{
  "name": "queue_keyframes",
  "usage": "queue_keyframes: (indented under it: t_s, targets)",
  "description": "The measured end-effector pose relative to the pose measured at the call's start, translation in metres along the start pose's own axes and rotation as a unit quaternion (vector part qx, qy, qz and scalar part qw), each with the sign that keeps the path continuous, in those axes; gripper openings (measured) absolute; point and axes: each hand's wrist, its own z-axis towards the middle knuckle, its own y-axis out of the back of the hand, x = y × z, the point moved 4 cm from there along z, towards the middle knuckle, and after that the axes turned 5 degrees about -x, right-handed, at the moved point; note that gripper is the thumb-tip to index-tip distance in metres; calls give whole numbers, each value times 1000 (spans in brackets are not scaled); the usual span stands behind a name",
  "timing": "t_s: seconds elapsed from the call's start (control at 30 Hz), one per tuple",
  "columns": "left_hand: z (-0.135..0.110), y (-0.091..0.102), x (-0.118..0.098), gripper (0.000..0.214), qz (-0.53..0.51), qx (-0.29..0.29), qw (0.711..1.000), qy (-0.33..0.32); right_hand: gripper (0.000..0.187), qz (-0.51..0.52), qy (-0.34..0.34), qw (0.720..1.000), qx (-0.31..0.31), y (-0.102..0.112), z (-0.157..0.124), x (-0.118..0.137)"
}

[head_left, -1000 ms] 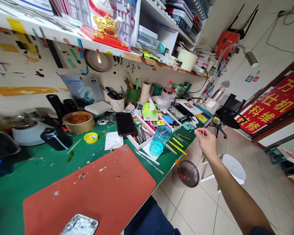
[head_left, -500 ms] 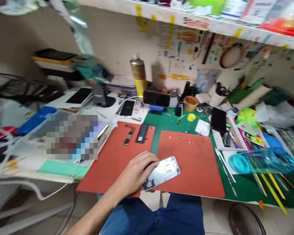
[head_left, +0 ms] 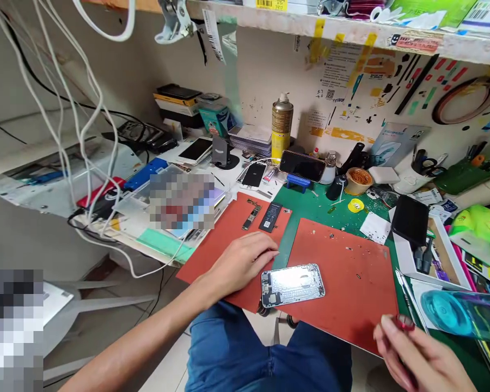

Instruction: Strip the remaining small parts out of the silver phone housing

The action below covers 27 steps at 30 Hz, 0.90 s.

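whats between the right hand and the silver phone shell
In the head view, the stretch between the right hand and the silver phone shell is bare orange mat; small bits lie farther back on it.

The left mat and the right mat are both showing orange-red, while the tabletop beyond the right mat's far edge is showing green. At this mat's near left corner, the phone housing is shining silver, with dark patches. By the left mat's far edge, the battery is showing black with a white label. In the right hand, a small object is looking red.
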Motion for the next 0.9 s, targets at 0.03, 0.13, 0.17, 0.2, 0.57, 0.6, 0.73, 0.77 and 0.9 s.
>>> queue_keyframes:
  t_s: [0.03,0.13,0.17,0.2,0.57,0.6,0.73,0.77,0.9]
  targets:
    - [0,3,1,14,7,0,1000,5,42,18,-25,998,58,-15,4,5]
    - [-2,6,1,15,20,9,1000,8,43,132,-6,984,116,-52,21,21]
    - [-2,5,0,16,22,16,1000,4,43,163,13,982,98,-60,27,22]
    - [-1,4,0,17,26,25,999,0,43,188,31,979,74,-64,31,20]
    - [44,-19,-6,27,101,123,987,-38,42,266,48,962,36,-61,37,-2]
    - [47,-23,-9,28,105,134,984,-46,43,266,49,962,38,-62,37,-1]
    - [58,-39,-11,30,124,171,975,-69,44,260,55,963,45,-64,36,0]
    - [61,-41,-9,31,129,174,974,-70,44,257,55,964,45,-64,36,-1]
    - [65,-49,-1,33,144,162,974,-58,45,244,50,968,37,-63,36,-4]
